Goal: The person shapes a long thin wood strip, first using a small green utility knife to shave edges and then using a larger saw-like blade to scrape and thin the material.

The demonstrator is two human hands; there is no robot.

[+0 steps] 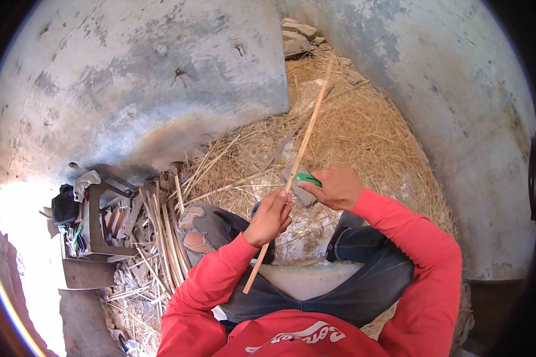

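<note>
A long, thin strip of light wood (307,135) slants across the middle, its near end over my lap and its far end toward the stones at the back. My left hand (270,218) is closed around it in its lower half. Close by, my right hand (337,187) grips a green-handled cutter (307,178), which lies against the strip just beyond my left fingers. The cutter's blade is too small to make out. Below the hands, a flat grey block (304,193) shows behind the strip.
Wood shavings and straw (363,128) cover the ground ahead. Several long wooden strips (165,229) lean at the left beside a dark frame (95,223) holding a black bag (65,205). Grey walls (161,71) curve around me; stones (298,38) lie at the back.
</note>
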